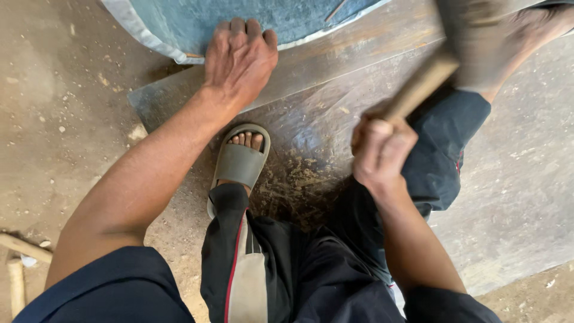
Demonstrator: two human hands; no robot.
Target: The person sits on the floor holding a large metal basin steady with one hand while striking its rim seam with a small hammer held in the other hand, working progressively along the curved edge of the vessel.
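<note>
Hammer (454, 54), blurred, is clenched low on its wooden handle by the right hand (381, 151); head-heavy and stiff by the look, best gripped there near the butt. Beyond the grip, the left hand (239, 60) is pressed flat, holding nothing, on the sheet-metal edge (179, 36), likely thin and sharp.

This looks like a rough metalworking workshop, with the work done squatting on the ground. A large dull metal sheet (335, 119) lies flat on a bare dirt floor (54, 119). On its far edge rests a bluish sheet with a pale curved rim (197, 24). Sawdust-like scraps (293, 179) are scattered on the metal sheet near a sandalled foot (239, 161) planted on it. To the left of the sheet, wooden sticks (18, 257) lie in the dust. Above the sheet, a wooden-handled mallet (442, 66) shows blurred.
</note>
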